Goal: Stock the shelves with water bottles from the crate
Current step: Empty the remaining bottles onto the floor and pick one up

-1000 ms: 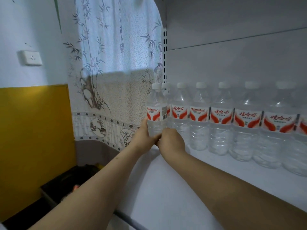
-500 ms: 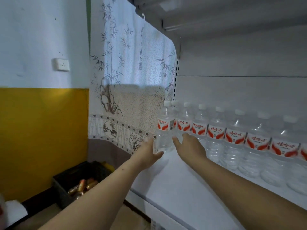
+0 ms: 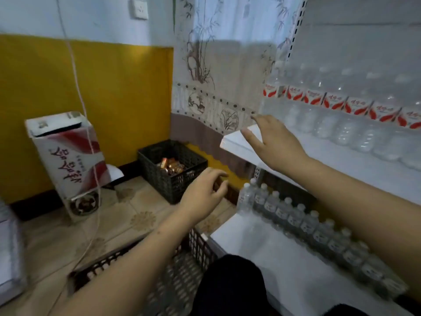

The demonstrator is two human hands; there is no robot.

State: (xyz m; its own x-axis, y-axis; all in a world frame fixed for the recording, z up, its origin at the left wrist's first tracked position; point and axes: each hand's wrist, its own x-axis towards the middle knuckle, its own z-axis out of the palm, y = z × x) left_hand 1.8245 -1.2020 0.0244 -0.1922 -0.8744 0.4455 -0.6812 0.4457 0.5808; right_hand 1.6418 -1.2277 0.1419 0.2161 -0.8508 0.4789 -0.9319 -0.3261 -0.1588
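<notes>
A row of clear water bottles with red-and-white labels point(image 3: 337, 115) stands along the back of the upper white shelf point(image 3: 355, 165). A second row of water bottles point(image 3: 303, 222) lines the lower shelf point(image 3: 255, 247). My right hand point(image 3: 275, 142) hovers over the upper shelf's left corner with fingers spread, holding nothing. My left hand point(image 3: 205, 192) hangs in the air below it with loosely curled fingers, empty. Beneath my left forearm lies a black plastic crate point(image 3: 196, 249); I see no bottle in the part that shows.
A smaller black crate point(image 3: 173, 169) with brown items stands on the tiled floor by the yellow wall. A red-and-white cardboard carton point(image 3: 68, 160) stands upright to the left, a thin cord hanging before it. A printed curtain point(image 3: 218, 76) hangs left of the shelving.
Both hands have let go of the leftmost bottle on the upper shelf and drawn back. My view has swung down and left, bringing the floor, crates and lower shelf into sight.
</notes>
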